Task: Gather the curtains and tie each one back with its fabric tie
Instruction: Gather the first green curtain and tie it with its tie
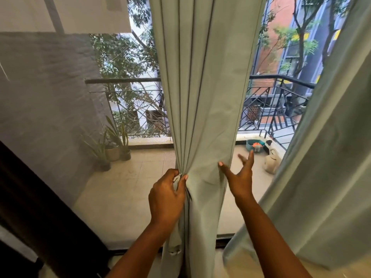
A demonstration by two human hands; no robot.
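Observation:
A pale green curtain [202,87] hangs down the middle of the view in several folds. My left hand [166,197] grips its bunched left folds at waist height, with a strip of the same fabric [174,239], perhaps the tie, hanging below the fist. My right hand [240,175] is spread with straight fingers at the curtain's right edge, its thumb tip touching the cloth. A second pale green curtain [321,167] hangs loose at the right.
Behind the curtains lies a balcony with a black metal railing [281,93]. Potted plants [112,145] stand at its left. A teal basket [255,145] and a cream watering can [271,161] sit at its right. A dark frame [40,207] crosses the lower left.

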